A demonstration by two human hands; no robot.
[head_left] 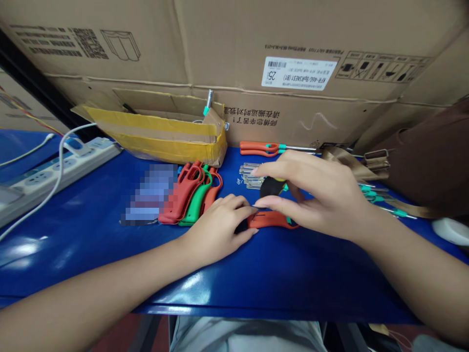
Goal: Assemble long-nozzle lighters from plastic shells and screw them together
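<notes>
My left hand [220,225] rests on the blue table [91,234], fingers curled and pressed against the left end of an orange plastic handle piece [269,220] lying flat. My right hand [311,195] hovers over the same piece, fingers closed around a screwdriver with a black and yellow handle [271,186], its tip pointing down at the orange piece. Just behind my right hand lies a small row of metal blades [249,175].
A pile of red, green and orange handle shells [190,193] lies left of my hands. An open taped cardboard box [157,132] and a power strip [54,168] sit at the left. Assembled tools [271,148] lie behind, green-tipped parts [381,200] to the right. Large cartons form the back wall.
</notes>
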